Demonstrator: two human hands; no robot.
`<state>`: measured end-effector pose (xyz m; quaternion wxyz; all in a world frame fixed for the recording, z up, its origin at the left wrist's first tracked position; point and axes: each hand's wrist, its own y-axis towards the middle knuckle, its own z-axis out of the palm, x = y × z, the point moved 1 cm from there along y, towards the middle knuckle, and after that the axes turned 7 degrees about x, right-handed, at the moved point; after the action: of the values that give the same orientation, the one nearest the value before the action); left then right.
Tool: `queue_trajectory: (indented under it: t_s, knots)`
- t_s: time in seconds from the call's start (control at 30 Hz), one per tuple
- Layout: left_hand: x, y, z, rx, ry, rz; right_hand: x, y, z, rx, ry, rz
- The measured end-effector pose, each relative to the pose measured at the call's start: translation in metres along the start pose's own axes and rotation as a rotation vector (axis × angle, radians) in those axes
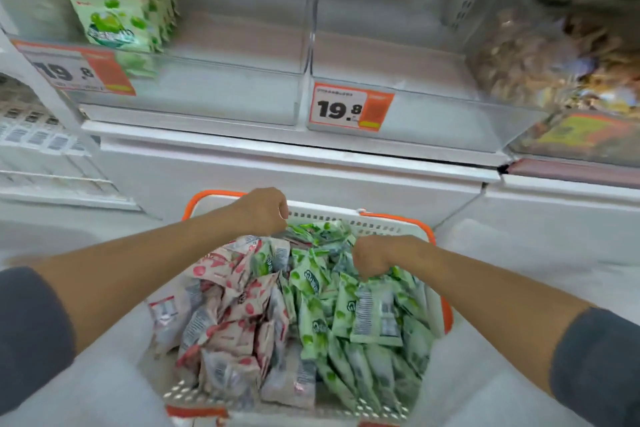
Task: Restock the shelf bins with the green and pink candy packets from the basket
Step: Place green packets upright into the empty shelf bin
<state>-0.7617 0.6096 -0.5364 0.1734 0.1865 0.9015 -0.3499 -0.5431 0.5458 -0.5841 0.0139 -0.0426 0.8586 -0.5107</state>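
Over basket, my left hand and right hand both clenched in green packets. Best gather neat bunch, lift toward far left bin, avoid snagging pink packets.

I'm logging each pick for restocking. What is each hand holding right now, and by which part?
Right hand closes its grip on the top edges of green packets in the basket. Left hand is closed at the far rim; what it holds cannot be told.
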Motion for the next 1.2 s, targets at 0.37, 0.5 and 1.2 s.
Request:
queue_trajectory:
  t_s: [0.37, 0.5, 1.2]
  knots:
    - [-0.025, -0.003, 0.008, 0.090, -0.116, 0.015, -0.024, -0.006, 0.022, -0.051, 0.077, -0.064]
    - [-0.032, -0.009, 0.009, 0.348, -0.936, -0.248, -0.007, -0.047, -0.009, -0.722, 0.153, -0.338]
    - [-0.043, -0.014, -0.007, -0.383, -0.884, -0.087, 0.078, -0.049, -0.046, -1.026, 1.105, -0.541]
